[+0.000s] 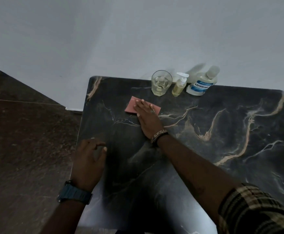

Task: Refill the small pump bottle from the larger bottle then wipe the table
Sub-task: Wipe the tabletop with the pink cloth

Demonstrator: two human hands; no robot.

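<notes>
A dark marble table (222, 132) fills the middle of the head view. My right hand (147, 118) lies flat, palm down, on a folded pink cloth (131, 105) in the table's far middle. Resting on the table's left edge is my left hand (90, 159), fingers curled over the rim. At the far edge stand the small pump bottle (179, 86) with yellowish liquid and, to its right, the larger capped mouthwash bottle (201, 83) with a blue label. Both bottles are upright, apart from my hands.
A clear drinking glass (161, 83) with a little yellowish liquid stands left of the pump bottle. A pale wall (137, 39) rises right behind the table. Dark speckled floor (28, 141) lies to the left of the table.
</notes>
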